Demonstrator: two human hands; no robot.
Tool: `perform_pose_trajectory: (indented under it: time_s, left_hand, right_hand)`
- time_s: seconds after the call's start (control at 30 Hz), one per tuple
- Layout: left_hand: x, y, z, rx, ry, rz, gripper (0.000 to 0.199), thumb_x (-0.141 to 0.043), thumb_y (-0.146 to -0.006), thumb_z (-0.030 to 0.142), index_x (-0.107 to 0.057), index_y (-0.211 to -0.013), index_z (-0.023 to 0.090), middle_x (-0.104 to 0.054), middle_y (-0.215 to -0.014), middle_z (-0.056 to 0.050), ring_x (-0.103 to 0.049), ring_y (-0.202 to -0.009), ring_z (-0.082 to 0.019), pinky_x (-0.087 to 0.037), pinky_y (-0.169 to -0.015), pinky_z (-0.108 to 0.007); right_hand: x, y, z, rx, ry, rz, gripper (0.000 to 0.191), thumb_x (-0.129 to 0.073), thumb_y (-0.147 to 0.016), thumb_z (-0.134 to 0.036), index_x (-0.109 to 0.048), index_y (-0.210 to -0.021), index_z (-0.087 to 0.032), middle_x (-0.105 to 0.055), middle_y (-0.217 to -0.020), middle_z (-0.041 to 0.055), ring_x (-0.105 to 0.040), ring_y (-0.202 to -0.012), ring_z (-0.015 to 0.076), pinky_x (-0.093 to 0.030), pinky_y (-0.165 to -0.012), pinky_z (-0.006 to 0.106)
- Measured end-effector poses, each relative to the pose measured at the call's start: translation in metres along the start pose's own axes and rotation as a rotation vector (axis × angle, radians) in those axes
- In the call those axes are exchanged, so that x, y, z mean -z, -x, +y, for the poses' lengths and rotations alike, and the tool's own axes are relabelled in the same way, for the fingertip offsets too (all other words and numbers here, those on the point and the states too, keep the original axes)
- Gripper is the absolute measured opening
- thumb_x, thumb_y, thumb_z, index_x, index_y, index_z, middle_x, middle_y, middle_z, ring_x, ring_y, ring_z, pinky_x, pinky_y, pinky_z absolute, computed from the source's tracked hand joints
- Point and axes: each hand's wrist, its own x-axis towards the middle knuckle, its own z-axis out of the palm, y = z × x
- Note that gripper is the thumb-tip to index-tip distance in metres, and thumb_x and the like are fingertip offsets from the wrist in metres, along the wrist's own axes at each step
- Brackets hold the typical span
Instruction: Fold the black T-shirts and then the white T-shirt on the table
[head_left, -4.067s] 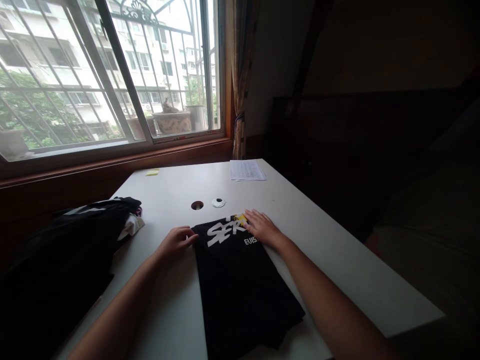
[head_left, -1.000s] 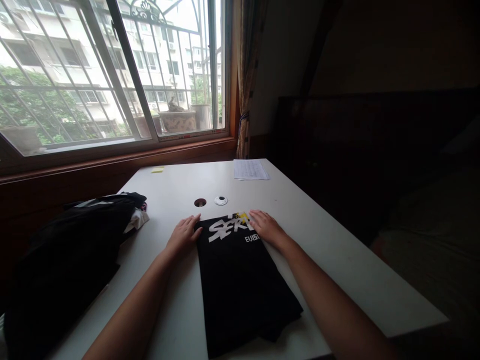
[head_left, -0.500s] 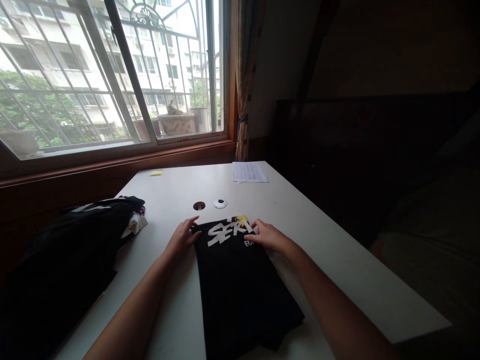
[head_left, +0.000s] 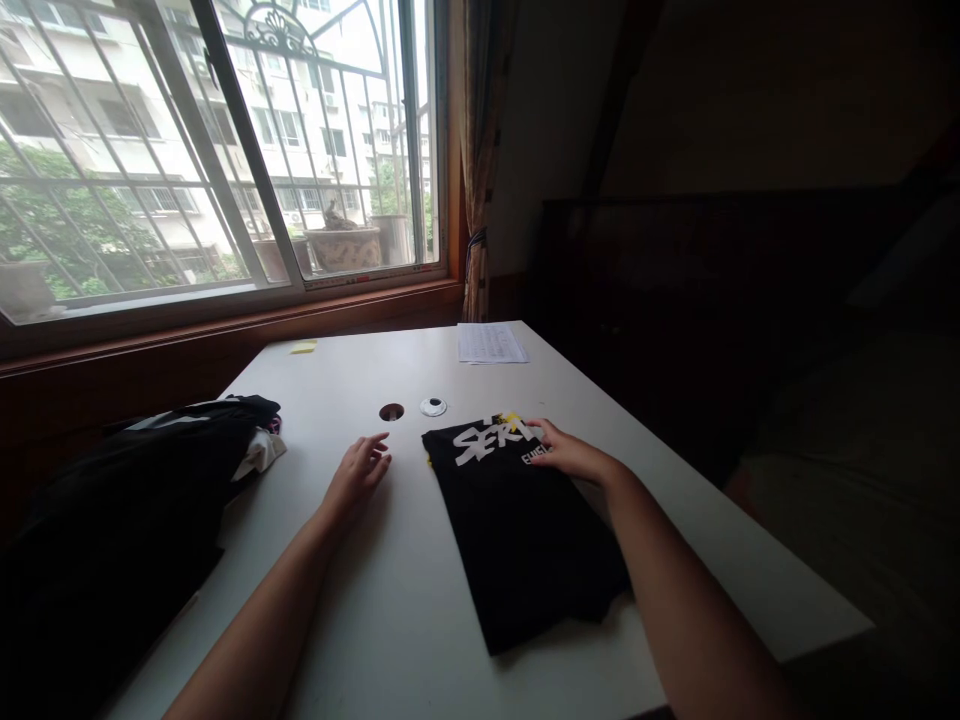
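A folded black T-shirt (head_left: 525, 545) with white lettering and a yellow print lies on the white table (head_left: 375, 620), right of centre. My right hand (head_left: 566, 452) grips its far right edge, the thumb over the lettering and the other fingers at the rim. To the left of the shirt, my left hand (head_left: 361, 468) hovers over or rests on the table, apart from the cloth. Its fingers are spread and hold nothing.
A heap of dark clothes (head_left: 135, 520) covers the table's left side. Farther back are a cable hole (head_left: 391, 412), its round white cover (head_left: 433, 407), a yellow note (head_left: 304, 347) and printed sheets (head_left: 492, 343). A barred window (head_left: 225, 150) stands behind.
The black T-shirt has shifted to the right and its near edge has come into view on the table. My left hand has let go of its far left corner; my right hand stays on it.
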Motion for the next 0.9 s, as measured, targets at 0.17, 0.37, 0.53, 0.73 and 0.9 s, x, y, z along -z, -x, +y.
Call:
perform_pose_trajectory:
  time_s: [0.17,0.37,0.53,0.73,0.9]
  left_hand:
    - [-0.001,-0.001,-0.002,-0.002,-0.022,-0.026,0.036,-0.054,-0.095,0.037,-0.062,-0.128,0.024,-0.065,-0.109,-0.008,-0.067,-0.098,-0.023,-0.058,-0.086,-0.042]
    - [-0.002,0.000,-0.003,-0.009,-0.076,-0.065,0.033,-0.052,-0.097,0.035,-0.064,-0.125,0.025,-0.063,-0.113,-0.009,-0.065,-0.100,-0.023,-0.057,-0.088,-0.041]
    - [-0.002,0.000,-0.006,-0.065,-0.203,-0.083,0.030,-0.050,-0.098,0.036,-0.071,-0.118,0.027,-0.064,-0.111,-0.008,-0.062,-0.104,-0.027,-0.055,-0.091,-0.045]
    - [-0.001,0.000,-0.004,-0.099,-0.283,-0.091,0.029,-0.051,-0.098,0.036,-0.073,-0.114,0.027,-0.067,-0.111,-0.008,-0.060,-0.102,-0.028,-0.052,-0.092,-0.046]
    - [0.001,0.000,-0.002,-0.111,-0.276,-0.095,0.027,-0.053,-0.097,0.035,-0.074,-0.112,0.028,-0.068,-0.111,-0.007,-0.061,-0.102,-0.028,-0.053,-0.092,-0.045]
  right_hand:
    - [0.049,0.002,0.051,-0.100,0.345,0.422,0.072,-0.064,-0.087,-0.022,-0.037,-0.153,-0.024,-0.068,-0.121,0.0115,-0.066,-0.107,0.0283,-0.050,-0.093,0.040]
    - [0.033,-0.001,0.041,-0.160,0.782,0.805,0.053,-0.055,-0.093,-0.027,-0.050,-0.146,-0.026,-0.046,-0.151,0.0162,-0.041,-0.138,0.0410,-0.038,-0.107,0.057]
    - [-0.041,-0.019,0.000,0.033,0.705,0.492,0.064,-0.046,-0.098,-0.056,-0.044,-0.151,-0.020,-0.029,-0.164,0.0162,-0.020,-0.151,0.0375,-0.017,-0.121,0.059]
    - [-0.090,-0.028,-0.014,0.084,0.701,0.365,0.059,-0.044,-0.101,-0.046,-0.040,-0.154,-0.021,-0.018,-0.170,0.0100,-0.006,-0.156,0.0336,-0.002,-0.124,0.056]
    - [-0.088,-0.024,-0.009,0.157,0.721,0.387,0.054,-0.038,-0.098,-0.017,-0.048,-0.151,-0.018,-0.025,-0.168,0.0104,-0.014,-0.156,0.0323,-0.011,-0.125,0.053]
